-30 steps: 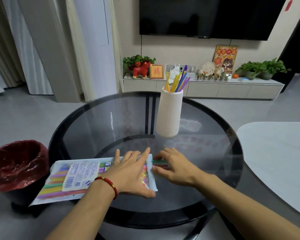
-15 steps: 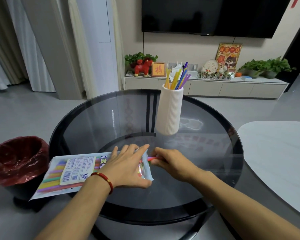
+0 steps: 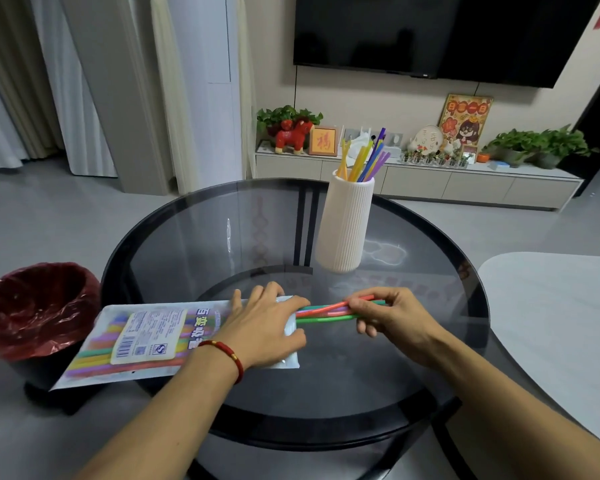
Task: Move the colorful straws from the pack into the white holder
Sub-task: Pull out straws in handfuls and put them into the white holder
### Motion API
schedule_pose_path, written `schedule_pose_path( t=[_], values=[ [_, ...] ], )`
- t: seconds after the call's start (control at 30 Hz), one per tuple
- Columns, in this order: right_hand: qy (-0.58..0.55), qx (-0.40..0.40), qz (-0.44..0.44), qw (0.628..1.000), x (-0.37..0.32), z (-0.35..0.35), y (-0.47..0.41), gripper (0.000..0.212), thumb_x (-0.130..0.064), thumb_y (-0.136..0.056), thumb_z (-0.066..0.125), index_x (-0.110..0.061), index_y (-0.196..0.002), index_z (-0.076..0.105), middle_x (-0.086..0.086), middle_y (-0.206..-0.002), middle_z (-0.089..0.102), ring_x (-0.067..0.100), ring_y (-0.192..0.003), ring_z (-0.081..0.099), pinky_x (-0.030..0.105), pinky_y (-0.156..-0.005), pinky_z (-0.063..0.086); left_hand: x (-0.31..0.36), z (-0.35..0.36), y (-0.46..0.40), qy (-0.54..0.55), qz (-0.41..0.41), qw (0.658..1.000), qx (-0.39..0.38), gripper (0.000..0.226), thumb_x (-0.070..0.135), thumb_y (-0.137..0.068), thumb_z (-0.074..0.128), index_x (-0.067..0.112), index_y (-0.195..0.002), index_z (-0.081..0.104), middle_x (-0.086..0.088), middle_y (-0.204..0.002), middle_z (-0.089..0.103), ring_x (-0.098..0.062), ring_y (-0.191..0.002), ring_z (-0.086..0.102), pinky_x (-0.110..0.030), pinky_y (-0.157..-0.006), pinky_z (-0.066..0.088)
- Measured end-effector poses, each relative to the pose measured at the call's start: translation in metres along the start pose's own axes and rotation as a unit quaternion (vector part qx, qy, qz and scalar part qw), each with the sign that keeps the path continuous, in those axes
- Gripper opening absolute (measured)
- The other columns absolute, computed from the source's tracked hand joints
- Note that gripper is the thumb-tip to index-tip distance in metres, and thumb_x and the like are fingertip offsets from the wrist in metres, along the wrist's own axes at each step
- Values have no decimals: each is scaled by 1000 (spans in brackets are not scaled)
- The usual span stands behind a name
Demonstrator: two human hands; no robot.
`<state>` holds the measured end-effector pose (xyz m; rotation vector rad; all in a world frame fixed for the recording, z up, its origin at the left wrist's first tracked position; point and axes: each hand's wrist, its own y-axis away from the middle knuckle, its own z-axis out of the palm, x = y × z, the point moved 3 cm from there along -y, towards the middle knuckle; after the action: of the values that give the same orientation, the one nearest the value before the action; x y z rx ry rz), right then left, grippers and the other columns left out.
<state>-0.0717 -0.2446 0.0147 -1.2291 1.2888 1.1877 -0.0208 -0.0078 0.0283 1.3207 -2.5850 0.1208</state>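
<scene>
Straws [image 3: 326, 311]: several now drawn partway out of the pack mouth; earlier barely showing.
Right hand [image 3: 392, 315]: your fingers pinch the straw bundle.
Left hand [image 3: 262, 327]: lies flat, still pressing pack [image 3: 146, 341] onto glass table [image 3: 413, 358].
White holder [image 3: 345, 225]: upright beyond, straws inside.

Single view only, head-mounted wide-angle. Looks forward and down from above near edge of round glass worktop [image 3: 194, 244]. Both forearms enter from bottom corners, hands close below lens. Far field reaches TV [image 3: 447, 32] on wall and low cabinet [image 3: 465, 185]. Edges bowed by lens. No second view to compare.
</scene>
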Motion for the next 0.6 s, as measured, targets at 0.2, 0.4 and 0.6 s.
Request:
schedule_pose_path(
  t=[0.2,0.4,0.6],
  values=[
    [-143,76,-15,987,-2,-25,-2,15,-15,-88,79,-2,-83,83,10,-62,62,9,-46,55,15,-43,45,0,2,-3,-12,-18,1000,18,19,46,-94,43,34,-107,49,5,-125,44,-21,-117,42,-59,-110,27],
    [-282,55,21,958,-6,-4,2,53,-52,-83,71,-9,-115,71,-1,-74,60,6,-57,55,14,-44,43,6,12,-6,-41,-16,999,-5,22,40,-105,28,24,-111,43,0,-128,42,-26,-119,42,-64,-111,23],
    [-184,61,40,980,2,60,0,43,-46,-93,68,-7,-109,72,2,-69,43,11,-58,37,26,-54,22,18,12,-7,-28,2,1000,2,23,39,-105,27,25,-117,42,0,-130,41,-26,-123,41,-64,-113,19]
  ],
)
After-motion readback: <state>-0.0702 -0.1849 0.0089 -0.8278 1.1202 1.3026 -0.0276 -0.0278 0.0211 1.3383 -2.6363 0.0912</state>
